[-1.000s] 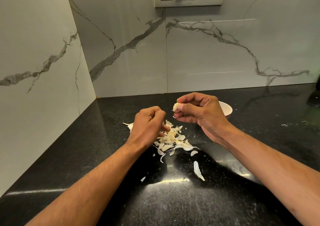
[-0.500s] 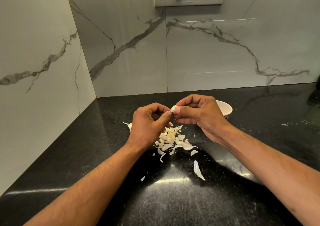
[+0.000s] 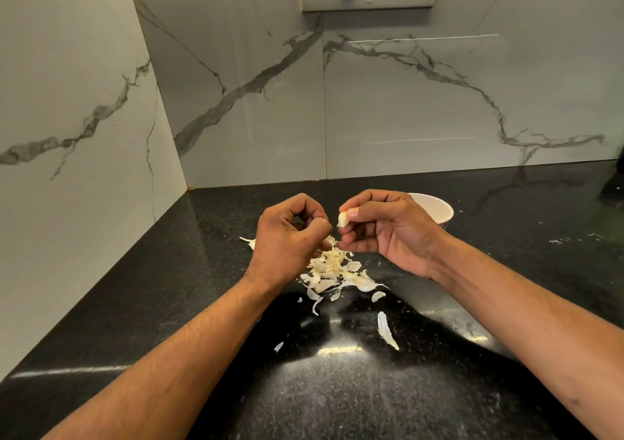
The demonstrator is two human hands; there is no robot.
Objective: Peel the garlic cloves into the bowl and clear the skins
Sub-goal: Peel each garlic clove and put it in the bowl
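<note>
My right hand (image 3: 391, 233) pinches a garlic clove (image 3: 342, 219) above the pile of skins (image 3: 332, 270) on the black counter (image 3: 439, 389), my left hand (image 3: 287, 237) curls just beside it, and the white bowl (image 3: 435, 207) sits behind my right hand.

Glossy black stone counter (image 3: 439, 389) open at front and far right — heap of pale papery garlic skins (image 3: 332, 270) at centre, small white round bowl (image 3: 439, 208) behind, marble walls close left and rear.
</note>
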